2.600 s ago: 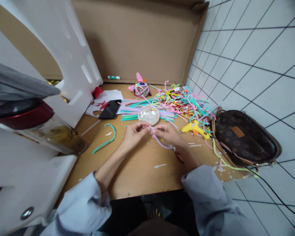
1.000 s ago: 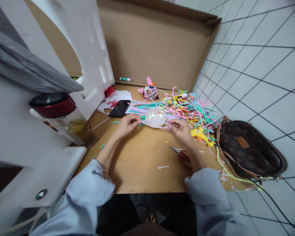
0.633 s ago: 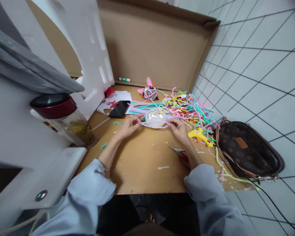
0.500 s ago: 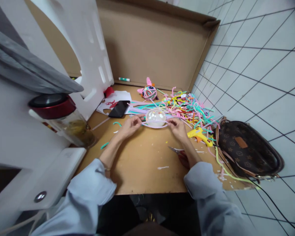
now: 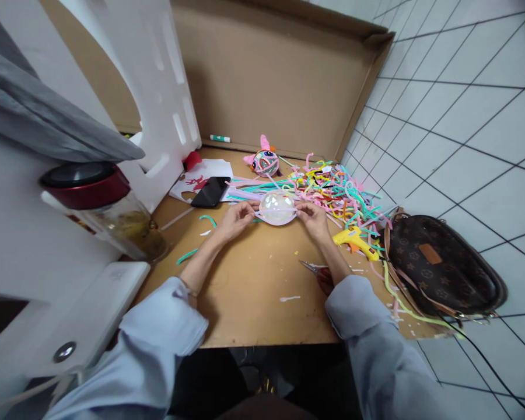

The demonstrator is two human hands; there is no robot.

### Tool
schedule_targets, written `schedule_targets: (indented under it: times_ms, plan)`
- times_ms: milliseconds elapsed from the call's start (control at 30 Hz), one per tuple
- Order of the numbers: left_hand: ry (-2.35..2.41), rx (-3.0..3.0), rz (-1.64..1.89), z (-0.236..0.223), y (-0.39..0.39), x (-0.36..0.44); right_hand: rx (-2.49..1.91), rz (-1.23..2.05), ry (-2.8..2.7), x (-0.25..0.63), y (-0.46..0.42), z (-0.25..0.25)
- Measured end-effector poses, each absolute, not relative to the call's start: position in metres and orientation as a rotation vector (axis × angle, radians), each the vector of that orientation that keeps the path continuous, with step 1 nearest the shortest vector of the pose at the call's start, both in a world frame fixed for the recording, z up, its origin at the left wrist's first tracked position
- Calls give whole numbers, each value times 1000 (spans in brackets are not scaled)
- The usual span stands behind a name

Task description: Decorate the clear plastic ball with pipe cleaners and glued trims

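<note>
Your left hand (image 5: 237, 220) and right hand (image 5: 312, 219) pinched one looped lilac pipe cleaner (image 5: 278, 223) at one glossy translucent ball (image 5: 275, 202).

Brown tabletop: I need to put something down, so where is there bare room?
Near middle, between the left forearm and red-handled metal scissors: bare but for small scraps. Crowded: the back right, under multicoloured fuzzy stems, and the right side, with yellow plastic glue gun and brown patterned handbag.
</note>
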State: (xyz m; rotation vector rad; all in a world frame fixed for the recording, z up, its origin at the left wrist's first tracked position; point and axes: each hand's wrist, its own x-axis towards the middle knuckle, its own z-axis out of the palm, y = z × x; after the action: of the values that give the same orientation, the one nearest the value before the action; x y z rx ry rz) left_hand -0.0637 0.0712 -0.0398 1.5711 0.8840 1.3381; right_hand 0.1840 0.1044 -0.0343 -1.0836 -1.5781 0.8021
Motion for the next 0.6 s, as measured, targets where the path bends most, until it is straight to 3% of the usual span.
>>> schedule_targets:
  times_ms: [600]
  plan:
    - [1103,1419,1533,-50,86,-53,-1136,852,-1447,171,111,-31]
